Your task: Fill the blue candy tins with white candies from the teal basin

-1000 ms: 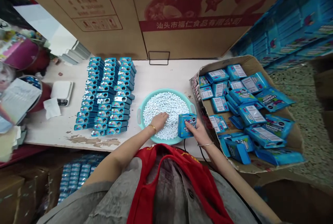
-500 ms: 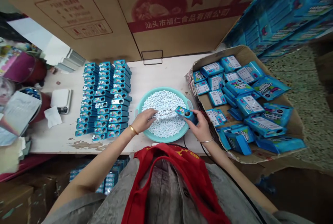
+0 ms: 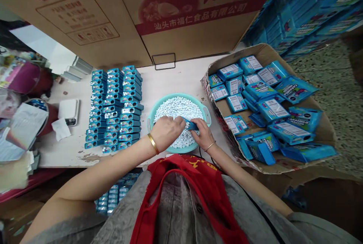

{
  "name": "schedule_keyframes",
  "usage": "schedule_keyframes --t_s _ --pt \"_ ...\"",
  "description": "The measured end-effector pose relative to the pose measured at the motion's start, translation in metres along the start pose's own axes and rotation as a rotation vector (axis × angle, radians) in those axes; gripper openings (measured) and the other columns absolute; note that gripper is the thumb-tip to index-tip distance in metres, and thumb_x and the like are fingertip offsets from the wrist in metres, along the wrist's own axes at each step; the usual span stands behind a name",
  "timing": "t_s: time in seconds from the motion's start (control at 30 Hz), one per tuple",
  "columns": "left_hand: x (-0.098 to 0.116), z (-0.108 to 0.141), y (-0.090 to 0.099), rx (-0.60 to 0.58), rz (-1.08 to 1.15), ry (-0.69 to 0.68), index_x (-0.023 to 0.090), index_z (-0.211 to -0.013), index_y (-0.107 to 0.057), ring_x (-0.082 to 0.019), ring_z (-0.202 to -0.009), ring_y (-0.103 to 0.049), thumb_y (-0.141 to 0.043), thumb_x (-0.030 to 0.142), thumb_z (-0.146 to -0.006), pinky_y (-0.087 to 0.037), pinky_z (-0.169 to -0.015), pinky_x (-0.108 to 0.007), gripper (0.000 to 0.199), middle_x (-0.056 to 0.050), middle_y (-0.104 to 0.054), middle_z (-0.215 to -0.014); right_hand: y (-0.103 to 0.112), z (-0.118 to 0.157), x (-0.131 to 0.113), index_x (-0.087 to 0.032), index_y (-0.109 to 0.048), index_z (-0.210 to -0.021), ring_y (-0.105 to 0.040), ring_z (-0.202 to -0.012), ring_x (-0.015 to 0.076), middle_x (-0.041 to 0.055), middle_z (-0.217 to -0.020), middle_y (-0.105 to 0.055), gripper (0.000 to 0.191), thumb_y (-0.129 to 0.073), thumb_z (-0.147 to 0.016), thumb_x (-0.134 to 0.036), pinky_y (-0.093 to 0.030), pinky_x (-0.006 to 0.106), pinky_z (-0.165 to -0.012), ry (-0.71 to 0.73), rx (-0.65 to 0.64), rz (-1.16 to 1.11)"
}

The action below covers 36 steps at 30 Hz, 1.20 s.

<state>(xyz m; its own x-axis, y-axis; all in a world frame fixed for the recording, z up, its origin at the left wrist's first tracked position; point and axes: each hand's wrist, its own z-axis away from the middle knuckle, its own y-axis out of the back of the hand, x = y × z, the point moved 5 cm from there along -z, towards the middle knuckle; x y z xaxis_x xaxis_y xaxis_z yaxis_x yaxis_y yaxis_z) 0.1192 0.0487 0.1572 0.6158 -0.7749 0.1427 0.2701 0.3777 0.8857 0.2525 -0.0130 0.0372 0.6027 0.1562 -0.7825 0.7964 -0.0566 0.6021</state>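
My right hand (image 3: 202, 133) grips a small blue tin (image 3: 192, 125) lying nearly flat over a teal plastic basin (image 3: 181, 95). The basin is heaped with small white candies (image 3: 177, 108). My left hand (image 3: 167, 132), with a gold bangle on its wrist, is curled over the candies, its fingertips at the tin's near end. Whether those fingers hold candies is hidden. Much of the tin is covered by my two hands.
Rows of blue tins (image 3: 113, 108) stand left of the basin on a pale table (image 3: 167, 81). A cardboard tray (image 3: 211, 89) of blue packets lies right. A white scale (image 3: 69, 111) and tissue (image 3: 61, 128) sit further left. Tall printed cartons (image 3: 141, 17) rise behind.
My hands have come closer together over the basin. My left hand has moved right to the tin, which now lies flatter and lower. The camera view has shifted slightly.
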Motion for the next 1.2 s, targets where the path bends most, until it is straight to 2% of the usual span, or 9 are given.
schedule_keyframes --t_s 0.07,0.17,0.33,0.47,0.63,0.77,0.9,1.07,1.2 --pt "-0.003 0.003 0.002 0.029 0.001 0.004 0.014 -0.105 -0.059 -0.02 -0.083 -0.062 -0.037 0.013 -0.096 -0.047 -0.071 -0.032 0.024 -0.01 -0.062 -0.094 0.001 0.001 0.002 -0.024 -0.053 -0.117 -0.057 -0.109 0.0283 0.0109 -0.112 -0.061 0.032 -0.05 -0.086 -0.02 -0.048 0.048 -0.098 -0.01 0.015 -0.011" --pt "-0.035 0.005 -0.014 0.11 0.04 0.073 0.015 -0.106 -0.059 -0.021 -0.088 -0.061 -0.04 0.012 -0.095 -0.047 -0.075 -0.033 0.023 -0.01 -0.061 -0.096 0.005 0.003 0.008 -0.023 -0.053 -0.117 -0.058 -0.107 0.0279 0.0111 -0.111 -0.061 0.033 -0.051 -0.085 -0.019 -0.049 0.047 -0.097 -0.048 0.049 -0.031" --pt "-0.094 -0.011 -0.104 -0.035 0.045 0.261 0.014 -0.107 -0.059 -0.024 -0.1 -0.059 -0.038 0.006 -0.091 -0.048 -0.08 -0.034 0.028 -0.013 -0.06 -0.107 0.022 0.007 0.02 -0.022 -0.054 -0.115 -0.06 -0.101 0.0255 0.0089 -0.107 -0.062 0.031 -0.058 -0.084 -0.023 -0.051 0.043 -0.089 -0.118 0.155 -0.073" --pt "-0.076 -0.039 -0.17 -0.104 0.283 0.143 0.017 -0.107 -0.059 -0.023 -0.105 -0.058 -0.04 0.007 -0.091 -0.048 -0.087 -0.034 0.027 -0.011 -0.06 -0.113 0.038 0.008 0.024 -0.022 -0.055 -0.113 -0.061 -0.098 0.024 0.0077 -0.106 -0.063 0.032 -0.064 -0.083 -0.029 -0.051 0.04 -0.086 -0.166 0.214 -0.071" --pt "-0.035 -0.069 -0.198 -0.055 0.422 0.059 0.014 -0.115 -0.056 -0.022 -0.105 -0.059 -0.043 0.012 -0.09 -0.047 -0.091 -0.033 0.028 -0.012 -0.06 -0.116 0.047 0.011 0.031 -0.022 -0.055 -0.113 -0.06 -0.096 0.0231 0.0064 -0.104 -0.063 0.036 -0.068 -0.081 -0.033 -0.05 0.041 -0.088 -0.227 0.253 -0.106" --pt "-0.026 -0.072 -0.2 -0.01 0.499 0.045 0.015 -0.122 -0.052 -0.021 -0.105 -0.058 -0.045 0.012 -0.087 -0.046 -0.095 -0.032 0.036 -0.011 -0.06 -0.118 0.044 0.015 0.042 -0.022 -0.054 -0.113 -0.06 -0.096 0.0219 0.0053 -0.104 -0.06 0.04 -0.07 -0.079 -0.034 -0.05 0.041 -0.089 -0.275 0.285 -0.184" --pt "-0.032 -0.052 -0.185 0.095 0.666 0.019 0.014 -0.123 -0.05 -0.019 -0.098 -0.06 -0.048 0.019 -0.089 -0.047 -0.091 -0.032 0.035 -0.01 -0.061 -0.114 0.044 0.015 0.045 -0.022 -0.053 -0.113 -0.06 -0.095 0.0217 0.0047 -0.103 -0.06 0.04 -0.07 -0.079 -0.035 -0.05 0.041 -0.088 -0.288 0.292 -0.192" --pt "-0.048 -0.012 -0.13 0.276 0.738 -0.111 0.015 -0.12 -0.051 -0.019 -0.097 -0.059 -0.046 0.027 -0.095 -0.047 -0.088 -0.033 0.029 -0.011 -0.061 -0.111 0.046 0.009 0.034 -0.022 -0.054 -0.113 -0.06 -0.096 0.0242 0.0074 -0.104 -0.062 0.034 -0.064 -0.081 -0.03 -0.051 0.043 -0.087 -0.201 0.246 -0.047" --pt "-0.051 0.003 -0.076 0.278 0.582 -0.14 0.015 -0.119 -0.052 -0.019 -0.097 -0.06 -0.045 0.024 -0.095 -0.048 -0.086 -0.033 0.026 -0.011 -0.062 -0.107 0.034 0.003 0.02 -0.022 -0.054 -0.116 -0.059 -0.105 0.0267 0.0104 -0.111 -0.062 0.032 -0.056 -0.083 -0.02 -0.05 0.046 -0.093 -0.063 0.154 0.025"
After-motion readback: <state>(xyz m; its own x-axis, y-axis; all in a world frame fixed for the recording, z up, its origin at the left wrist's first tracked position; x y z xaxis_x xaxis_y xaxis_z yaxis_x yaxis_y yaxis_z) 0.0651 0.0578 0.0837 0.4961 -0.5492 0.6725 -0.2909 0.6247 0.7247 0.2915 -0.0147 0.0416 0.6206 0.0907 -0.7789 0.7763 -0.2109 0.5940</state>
